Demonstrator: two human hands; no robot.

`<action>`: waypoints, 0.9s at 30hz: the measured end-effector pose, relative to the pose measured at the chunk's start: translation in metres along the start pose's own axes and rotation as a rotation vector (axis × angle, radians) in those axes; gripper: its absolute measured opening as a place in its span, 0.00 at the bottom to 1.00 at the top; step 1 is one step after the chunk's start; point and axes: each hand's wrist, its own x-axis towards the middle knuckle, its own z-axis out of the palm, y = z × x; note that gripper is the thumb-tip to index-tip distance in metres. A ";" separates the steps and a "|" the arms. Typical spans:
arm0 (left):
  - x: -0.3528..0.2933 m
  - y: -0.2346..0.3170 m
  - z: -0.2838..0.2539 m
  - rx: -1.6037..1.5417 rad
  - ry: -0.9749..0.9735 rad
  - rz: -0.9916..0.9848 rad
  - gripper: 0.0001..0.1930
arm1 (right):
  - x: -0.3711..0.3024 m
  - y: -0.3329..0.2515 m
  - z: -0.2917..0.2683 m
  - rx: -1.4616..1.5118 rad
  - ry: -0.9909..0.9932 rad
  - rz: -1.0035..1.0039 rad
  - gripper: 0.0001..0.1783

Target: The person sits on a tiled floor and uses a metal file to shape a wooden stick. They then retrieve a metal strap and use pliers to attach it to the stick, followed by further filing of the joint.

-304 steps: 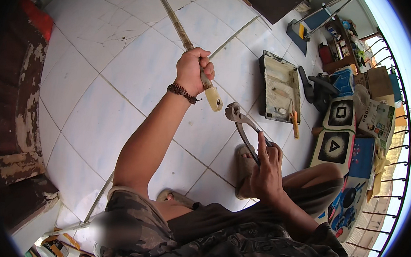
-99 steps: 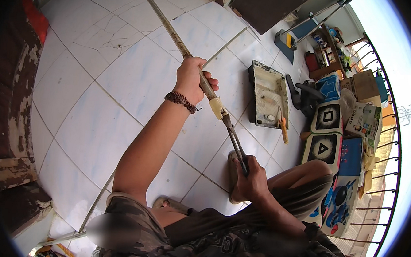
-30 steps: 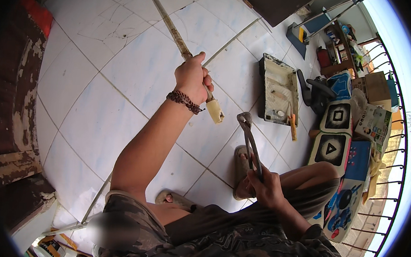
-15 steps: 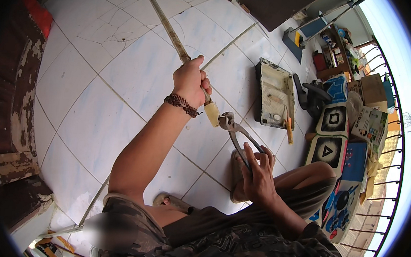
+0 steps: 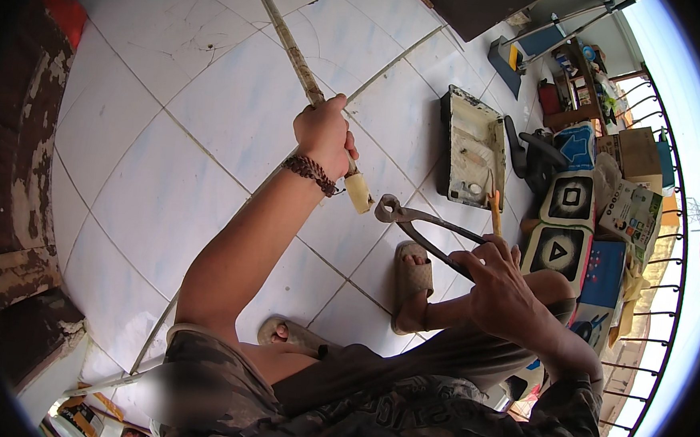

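A: Left hand first?
B: The left hand (image 5: 323, 141) is wrapped in a tight fist around a long, thin, grey-brown pole (image 5: 285, 38). The pole is gripped near its near end; most of its length is stretched up and away past the knuckles.

A: And the near end?
B: A pale cream, tube-shaped sleeve (image 5: 358, 193) is fitted there, just below the left fingers. A dark brown braided bracelet (image 5: 311, 174) is worn at the wrist.

A: Right hand?
B: A pair of dark metal pincers with long handles (image 5: 426, 220) is held by the right hand (image 5: 502, 288), fingers curled on handles that are spread apart. The head is pointed leftward from those fingers, just beside the sleeve's tip. Whether the two are touching cannot be told.

A: Surroundings, quickly?
B: Beyond the right fingers, a paint-stained, rectangular cream-and-black tray (image 5: 463, 137) is set on the white tiled floor (image 5: 202, 145), with a slim orange handle (image 5: 495, 213) at its near corner. Right of those fingers, black-panelled boxes with pale edges (image 5: 558, 251) are lined up. Left of them, below the pincers, a tan sandal (image 5: 417, 280) is worn on a foot.
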 end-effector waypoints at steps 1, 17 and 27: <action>0.002 -0.001 -0.001 0.003 0.010 0.005 0.09 | 0.003 -0.004 -0.011 0.039 -0.047 0.009 0.31; 0.007 -0.007 -0.009 0.069 0.069 -0.003 0.10 | 0.035 -0.016 -0.042 -0.421 -0.200 -0.047 0.25; 0.002 0.001 -0.021 -0.009 -0.030 -0.061 0.07 | 0.051 -0.026 -0.057 -0.576 -0.135 -0.106 0.25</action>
